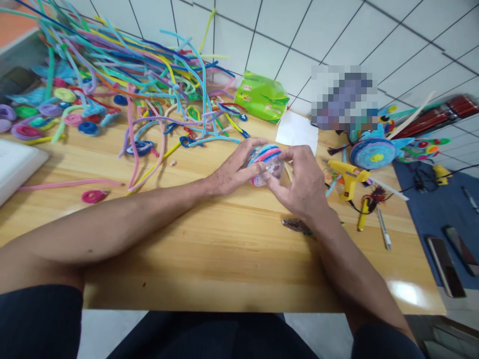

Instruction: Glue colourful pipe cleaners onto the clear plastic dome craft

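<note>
Dark sleeve (40,321) closest; over the desk (209,259), the left hand (235,168) clasps a ball (276,168), partly banded in fuzzy colours, one clear patch bare, and the right hand (306,184) pinches its right side.

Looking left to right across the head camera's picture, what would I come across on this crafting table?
White object, pink coil, striped round piece, yellow glue gun, slim silver tool.
</note>
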A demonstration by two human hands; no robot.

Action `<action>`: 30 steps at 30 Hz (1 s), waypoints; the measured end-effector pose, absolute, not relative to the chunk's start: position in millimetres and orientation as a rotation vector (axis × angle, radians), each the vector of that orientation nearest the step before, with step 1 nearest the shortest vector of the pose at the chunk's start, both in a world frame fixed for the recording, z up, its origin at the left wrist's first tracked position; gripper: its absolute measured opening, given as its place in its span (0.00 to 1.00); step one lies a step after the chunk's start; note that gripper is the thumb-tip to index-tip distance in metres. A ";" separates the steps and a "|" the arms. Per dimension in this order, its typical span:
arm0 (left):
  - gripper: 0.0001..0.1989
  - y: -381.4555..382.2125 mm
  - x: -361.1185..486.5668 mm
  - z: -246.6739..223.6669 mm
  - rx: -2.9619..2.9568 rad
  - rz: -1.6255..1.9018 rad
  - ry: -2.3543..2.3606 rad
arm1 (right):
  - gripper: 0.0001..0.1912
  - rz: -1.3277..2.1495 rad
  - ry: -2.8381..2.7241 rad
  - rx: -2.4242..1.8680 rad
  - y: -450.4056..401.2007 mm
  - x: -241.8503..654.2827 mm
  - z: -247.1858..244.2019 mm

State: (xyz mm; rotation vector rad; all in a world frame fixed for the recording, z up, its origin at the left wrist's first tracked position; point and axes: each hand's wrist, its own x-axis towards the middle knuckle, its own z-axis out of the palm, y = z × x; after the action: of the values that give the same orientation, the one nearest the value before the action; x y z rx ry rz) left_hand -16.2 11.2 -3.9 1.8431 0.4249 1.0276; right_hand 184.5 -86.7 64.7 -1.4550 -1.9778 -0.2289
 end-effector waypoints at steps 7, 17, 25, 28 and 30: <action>0.33 9.4 -16.5 -2.5 1.880 1.027 0.432 | 0.25 -0.312 -1.934 -1.637 -93.5 169.9 52.6; 0.33 6.4 -17.1 -3.8 1.925 1.025 0.450 | 0.29 -0.378 -1.862 -1.629 -94.0 158.7 40.1; 0.32 1.5 -16.8 2.9 1.827 1.010 0.495 | 0.29 -0.468 -1.883 -1.569 -95.2 156.7 39.0; 0.32 0.9 -16.1 5.2 1.792 1.000 0.510 | 0.31 -0.451 -1.914 -1.583 -96.6 156.1 38.5; 0.34 1.0 -15.8 5.9 1.779 0.999 0.514 | 0.32 -0.433 -1.926 -1.596 -97.2 156.0 38.4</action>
State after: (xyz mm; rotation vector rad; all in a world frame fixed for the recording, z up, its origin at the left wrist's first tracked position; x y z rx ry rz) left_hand -15.8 1.0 5.9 1.7786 0.5139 0.9992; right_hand 156.0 -97.2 38.4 -1.5958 -1.9264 -0.4332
